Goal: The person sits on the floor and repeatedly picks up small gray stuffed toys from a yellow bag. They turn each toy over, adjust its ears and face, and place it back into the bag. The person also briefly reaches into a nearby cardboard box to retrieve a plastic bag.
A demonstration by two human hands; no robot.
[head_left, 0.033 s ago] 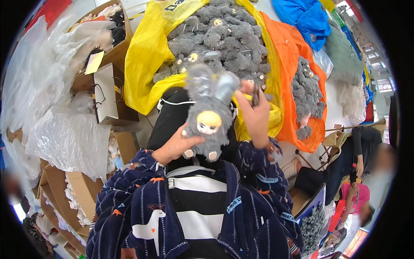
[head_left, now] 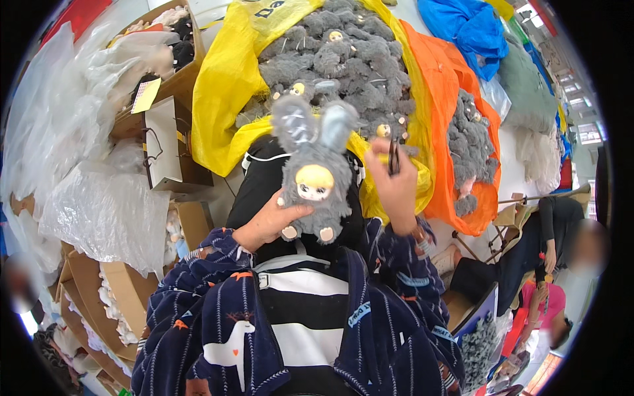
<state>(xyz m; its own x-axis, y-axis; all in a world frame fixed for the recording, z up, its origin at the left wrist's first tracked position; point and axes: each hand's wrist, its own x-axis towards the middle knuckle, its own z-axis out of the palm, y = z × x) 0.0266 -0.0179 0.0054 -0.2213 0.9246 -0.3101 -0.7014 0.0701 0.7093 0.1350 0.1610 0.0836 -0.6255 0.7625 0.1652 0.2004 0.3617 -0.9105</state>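
Observation:
Over my lap I have a grey plush doll [head_left: 318, 206] with long bunny ears, yellow hair and a face turned up toward me. My left hand [head_left: 269, 218] grips its body from the left side, thumb across the front. To the right of the doll, apart from it, is my raised right hand [head_left: 395, 183]. A small dark tool with two slim prongs [head_left: 394, 158] sticks up from its fingers; whether it is tweezers or thread snips I cannot tell. Beyond the doll, a yellow sack [head_left: 221, 86] lies open, full of similar grey plush dolls [head_left: 333, 59].
Right of it, an orange sack [head_left: 432, 72] holds more grey plush. Cardboard boxes [head_left: 132, 290] and clear plastic sheeting [head_left: 99, 211] crowd the left. A blue bag [head_left: 462, 26] sits at the far right. Another person [head_left: 508, 264] sits at the right.
My right hand has come away from the doll's ear, slightly to the right and down. The doll's ears now stand more upright and apart; my left hand keeps its grip.

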